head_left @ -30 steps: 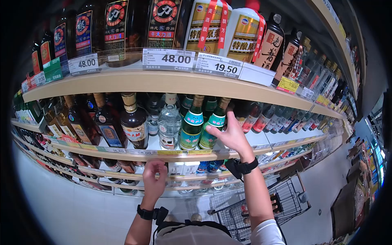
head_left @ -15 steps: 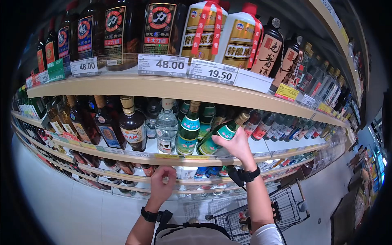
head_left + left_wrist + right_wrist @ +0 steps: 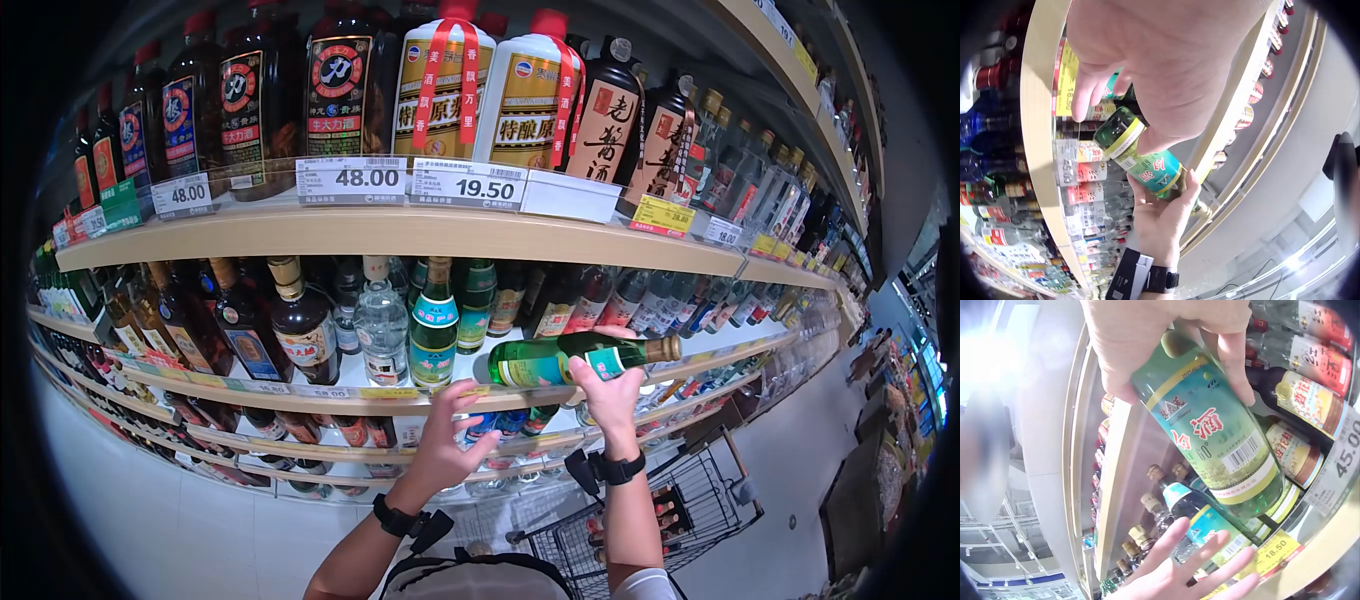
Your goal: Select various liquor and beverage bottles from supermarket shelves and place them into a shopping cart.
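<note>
A green glass liquor bottle (image 3: 528, 362) with a teal and yellow-green label lies tilted nearly sideways in front of the middle shelf, its neck toward the right. My right hand (image 3: 608, 395) grips it round the shoulder, thumb on one side and fingers on the other. In the right wrist view the label (image 3: 1210, 434) faces the camera. My left hand (image 3: 447, 442) is held below and left of the bottle's base, fingers spread, holding nothing. From the left wrist, its fingers (image 3: 1091, 90) appear close to the base. A matching green bottle (image 3: 435, 325) stands upright on the shelf.
Clear and dark bottles (image 3: 305, 335) line the middle shelf on both sides. Above it, the upper shelf edge (image 3: 400, 232) carries price tags and large boxed-label bottles. A shopping cart (image 3: 690, 500) with bottles inside stands on the floor at lower right.
My right hand has lifted the green bottle out of its row and tipped it sideways, neck to the right. My left hand has risen toward it and its curled fingers have spread.
</note>
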Demonstrator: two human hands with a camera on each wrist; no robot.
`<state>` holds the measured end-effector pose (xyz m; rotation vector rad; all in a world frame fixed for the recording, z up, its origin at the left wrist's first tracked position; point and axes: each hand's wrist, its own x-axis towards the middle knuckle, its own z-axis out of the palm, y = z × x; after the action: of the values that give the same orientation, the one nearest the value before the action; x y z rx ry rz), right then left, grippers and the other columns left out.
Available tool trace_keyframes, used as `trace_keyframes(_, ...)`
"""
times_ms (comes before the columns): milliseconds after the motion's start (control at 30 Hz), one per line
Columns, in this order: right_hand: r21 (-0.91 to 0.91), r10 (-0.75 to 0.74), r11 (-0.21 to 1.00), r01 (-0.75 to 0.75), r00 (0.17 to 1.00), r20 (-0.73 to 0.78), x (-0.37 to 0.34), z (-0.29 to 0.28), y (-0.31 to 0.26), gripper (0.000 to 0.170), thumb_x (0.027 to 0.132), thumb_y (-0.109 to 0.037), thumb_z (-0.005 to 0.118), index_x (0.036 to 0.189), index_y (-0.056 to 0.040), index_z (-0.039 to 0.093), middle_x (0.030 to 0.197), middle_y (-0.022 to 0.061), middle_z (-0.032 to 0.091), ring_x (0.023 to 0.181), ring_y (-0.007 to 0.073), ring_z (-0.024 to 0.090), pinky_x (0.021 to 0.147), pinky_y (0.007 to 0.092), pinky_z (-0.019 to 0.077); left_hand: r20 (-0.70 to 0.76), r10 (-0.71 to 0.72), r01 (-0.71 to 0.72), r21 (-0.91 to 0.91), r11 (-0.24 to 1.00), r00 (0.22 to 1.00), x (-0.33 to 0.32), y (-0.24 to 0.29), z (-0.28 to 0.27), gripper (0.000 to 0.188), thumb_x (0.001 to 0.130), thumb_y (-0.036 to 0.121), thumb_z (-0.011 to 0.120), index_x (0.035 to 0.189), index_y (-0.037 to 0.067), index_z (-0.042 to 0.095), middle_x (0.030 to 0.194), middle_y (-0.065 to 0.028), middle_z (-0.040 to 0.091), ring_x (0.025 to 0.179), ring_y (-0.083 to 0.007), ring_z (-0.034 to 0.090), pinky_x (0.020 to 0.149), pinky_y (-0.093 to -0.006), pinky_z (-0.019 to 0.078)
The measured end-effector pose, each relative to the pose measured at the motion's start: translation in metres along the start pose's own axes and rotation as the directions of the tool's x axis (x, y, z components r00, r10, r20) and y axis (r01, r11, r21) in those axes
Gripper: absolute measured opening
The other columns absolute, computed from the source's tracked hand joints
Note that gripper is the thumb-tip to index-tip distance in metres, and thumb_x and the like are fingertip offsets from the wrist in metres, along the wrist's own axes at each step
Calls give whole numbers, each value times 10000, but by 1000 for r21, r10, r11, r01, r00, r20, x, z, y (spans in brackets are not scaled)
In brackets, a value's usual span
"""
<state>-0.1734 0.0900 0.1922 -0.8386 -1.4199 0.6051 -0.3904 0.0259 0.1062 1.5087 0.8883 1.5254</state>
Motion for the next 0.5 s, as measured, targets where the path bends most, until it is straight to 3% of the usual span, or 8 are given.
trace_keyframes(100,124,34,991,-48,994,107,-14,-11,-17,492,753,-93,796,1150,6,522,1068,126,665,971,180,645,880,332,527,51,-11,22,-220,975,999,8,7,15,792,816,2,758,1449,63,287,1422,-186,371,1303,-267,473,982,-398,527)
trace_keyframes(133,117,41,991,-61,985,166,-18,-12,-22,492,745,-79,790,1149,7,522,1082,136,667,982,187,650,887,338,531,45,20,-5,-306,952,999,9,7,21,803,796,26,791,1442,42,314,1377,-189,431,1279,-236,494,975,-377,519)
trace_keyframes(233,-14,89,996,-88,960,266,-35,-3,-35,531,693,-115,835,1113,13,537,1080,136,661,972,188,655,853,335,537,268,-40,29,47,998,963,10,-2,13,841,746,159,867,1415,24,375,1353,-170,489,1208,-231,542,992,-374,481)
trace_keyframes(267,-153,40,988,-1,968,249,-40,3,-40,529,669,-172,860,1068,20,569,1022,124,675,920,180,672,820,322,542,226,23,-38,63,997,974,4,-5,13,841,713,222,898,1380,17,429,1246,-136,580,1147,-200,579,983,-342,470)
trace_keyframes(300,-276,117,961,-25,940,320,-41,9,-55,555,657,-201,858,1079,12,566,972,111,671,883,177,669,808,325,545,263,-4,-13,62,998,965,1,-6,12,847,710,228,900,1382,19,429,1248,-133,584,1146,-197,581,984,-340,471)
trace_keyframes(367,-394,132,918,45,903,410,-44,24,-65,553,649,-258,867,1058,4,603,907,99,688,825,184,690,762,327,552,334,-56,35,68,997,941,-3,-7,5,858,705,240,904,1386,23,428,1252,-126,592,1144,-190,585,985,-337,471)
trace_keyframes(400,-403,136,913,56,892,432,-45,34,-70,564,656,-305,873,1058,-6,612,875,102,699,812,214,708,752,337,557,297,-42,55,-36,998,954,-7,-7,5,846,695,234,905,1377,27,449,1240,-117,612,1134,-183,596,972,-337,481)
trace_keyframes(500,-382,190,924,0,867,460,-49,55,-71,590,664,-332,879,1084,-19,608,896,108,711,830,249,717,768,358,558,247,-106,107,10,994,963,-16,5,-10,830,692,205,896,1375,32,459,1252,-106,615,1127,-175,604,960,-332,490)
